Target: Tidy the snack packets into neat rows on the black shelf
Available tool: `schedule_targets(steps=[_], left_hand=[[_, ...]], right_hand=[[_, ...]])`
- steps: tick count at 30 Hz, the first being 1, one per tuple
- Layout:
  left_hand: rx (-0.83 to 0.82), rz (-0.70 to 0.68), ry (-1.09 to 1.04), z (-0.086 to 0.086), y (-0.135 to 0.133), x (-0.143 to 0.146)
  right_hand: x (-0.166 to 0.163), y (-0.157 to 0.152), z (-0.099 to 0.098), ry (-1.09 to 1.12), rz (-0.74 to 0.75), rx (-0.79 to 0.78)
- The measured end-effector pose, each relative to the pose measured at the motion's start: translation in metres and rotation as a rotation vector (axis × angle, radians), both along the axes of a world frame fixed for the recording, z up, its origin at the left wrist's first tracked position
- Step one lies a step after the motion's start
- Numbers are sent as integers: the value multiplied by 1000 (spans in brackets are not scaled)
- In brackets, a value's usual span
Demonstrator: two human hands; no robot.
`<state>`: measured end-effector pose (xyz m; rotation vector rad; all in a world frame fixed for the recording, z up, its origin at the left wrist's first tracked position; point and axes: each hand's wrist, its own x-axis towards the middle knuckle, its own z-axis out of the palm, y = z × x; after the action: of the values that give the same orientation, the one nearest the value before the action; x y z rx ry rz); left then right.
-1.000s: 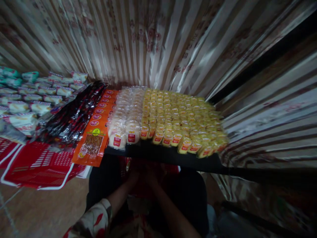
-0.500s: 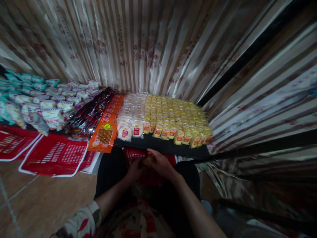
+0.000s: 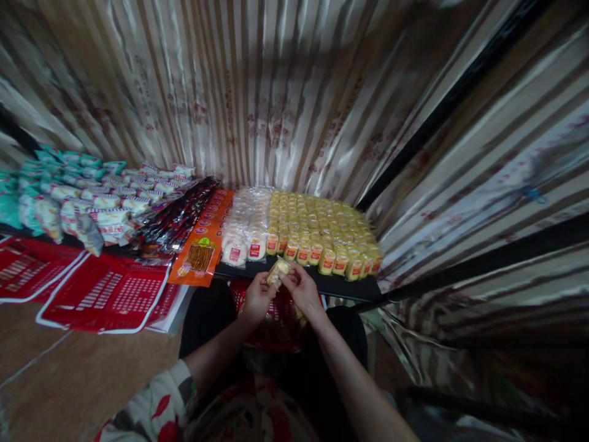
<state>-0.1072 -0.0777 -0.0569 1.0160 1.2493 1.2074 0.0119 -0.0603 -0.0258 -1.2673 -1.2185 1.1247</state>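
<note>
Between my two hands is a small yellow snack pack [image 3: 278,270] in clear wrap, raised in front of the shelf's front edge. My left hand [image 3: 257,299] closes on its left side, and my right hand [image 3: 301,288] pinches its right side. Below them, between my knees, sits a red basket [image 3: 276,334], partly hidden by my hands, with some yellow packs in it. Just beyond, rows of yellow wrapped packs [image 3: 324,227] with red labels stand on the black shelf [image 3: 299,279]. White wrapped packs [image 3: 248,221] stand left of those.
An orange snack bag [image 3: 197,255] lies left of the white packs. Dark shiny packets [image 3: 177,218], white bags [image 3: 108,224] and green bags [image 3: 27,202] continue leftward. Red baskets [image 3: 110,294] hang below the shelf there. A striped curtain [image 3: 276,92] hangs behind; black poles [image 3: 442,116] run at right.
Both hands have risen from over the red basket towards the shelf edge, bringing the yellow snack pack into clear sight. The head view has shifted slightly.
</note>
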Motion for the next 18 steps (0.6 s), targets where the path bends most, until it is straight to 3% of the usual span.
schedule_targets(steps=[5,10,14,18], left_hand=[[191,-21,222,14,-13,-7],[314,-249,456,24,-30,-13],[377,-209,642,24,-29,-13],[445,-203,726,28,-21,-19]], right_hand=[[1,-2,6,84,-61,-57],[-3,-7,5,152,-114,-154],[-5,-7,4,125,-147,-184],[-1,-11,6,94,-83,-236]])
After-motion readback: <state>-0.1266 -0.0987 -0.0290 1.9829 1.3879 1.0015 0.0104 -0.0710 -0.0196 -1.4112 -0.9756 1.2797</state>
